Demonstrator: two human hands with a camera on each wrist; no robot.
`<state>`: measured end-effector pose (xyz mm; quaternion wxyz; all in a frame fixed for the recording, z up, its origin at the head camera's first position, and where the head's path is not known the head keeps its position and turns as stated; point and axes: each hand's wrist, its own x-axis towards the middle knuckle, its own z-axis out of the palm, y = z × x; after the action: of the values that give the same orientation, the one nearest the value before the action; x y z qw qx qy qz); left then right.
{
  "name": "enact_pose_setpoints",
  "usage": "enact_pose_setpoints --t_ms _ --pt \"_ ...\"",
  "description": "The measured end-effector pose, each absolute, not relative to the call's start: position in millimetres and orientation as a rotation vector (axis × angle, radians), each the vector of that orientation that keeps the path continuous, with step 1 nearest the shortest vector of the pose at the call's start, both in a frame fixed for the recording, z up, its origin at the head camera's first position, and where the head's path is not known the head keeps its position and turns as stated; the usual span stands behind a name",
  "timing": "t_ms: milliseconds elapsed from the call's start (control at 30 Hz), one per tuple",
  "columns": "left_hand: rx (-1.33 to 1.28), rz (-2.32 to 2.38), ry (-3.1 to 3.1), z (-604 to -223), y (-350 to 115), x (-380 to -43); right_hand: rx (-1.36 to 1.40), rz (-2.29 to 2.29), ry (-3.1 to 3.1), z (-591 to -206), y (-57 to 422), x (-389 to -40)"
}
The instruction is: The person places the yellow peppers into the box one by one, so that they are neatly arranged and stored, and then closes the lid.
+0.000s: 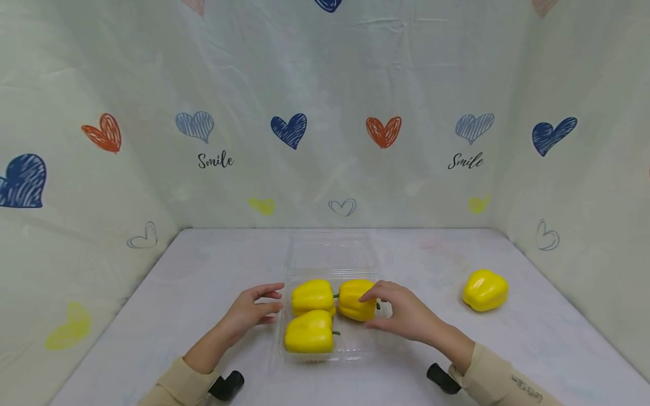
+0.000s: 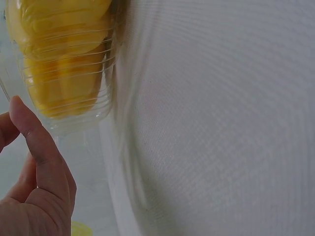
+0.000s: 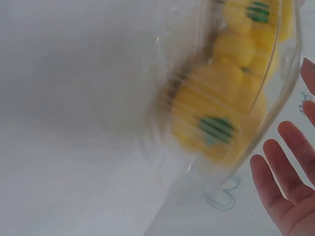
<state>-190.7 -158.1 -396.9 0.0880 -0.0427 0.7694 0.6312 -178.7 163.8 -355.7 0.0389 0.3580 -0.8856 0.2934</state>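
A clear plastic clamshell box lies in the middle of the table with its lid folded open to the back. Three yellow bell peppers are in it: one at back left, one at front left, one at back right. My right hand is at the back-right pepper, thumb and fingers apart; the right wrist view shows spread fingers outside the box wall. Beside the box's left wall, my left hand holds nothing, its fingers loosely bent.
Another yellow bell pepper lies on the white table to the right of the box. A pale curtain printed with hearts hangs along the back and both sides. Each wrist carries a black device.
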Motion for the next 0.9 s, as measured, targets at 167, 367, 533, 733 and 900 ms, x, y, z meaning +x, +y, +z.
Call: enact_pose_setpoints --t_ms 167,367,533,733,900 --pt "-0.127 1.881 2.292 -398 -159 -191 1.055 0.87 -2.701 -357 179 -181" --pt "-0.14 1.883 2.291 -398 -158 -192 1.007 0.839 -2.681 -360 197 -183" --pt "-0.131 1.883 2.298 -399 -157 -192 0.968 0.777 -2.68 -360 210 -183" --pt "-0.129 1.886 2.302 -398 -156 -192 0.904 0.736 -2.678 -362 226 -187" --pt "-0.139 1.882 2.296 -397 -157 -191 0.892 0.72 -2.634 -365 238 -190"
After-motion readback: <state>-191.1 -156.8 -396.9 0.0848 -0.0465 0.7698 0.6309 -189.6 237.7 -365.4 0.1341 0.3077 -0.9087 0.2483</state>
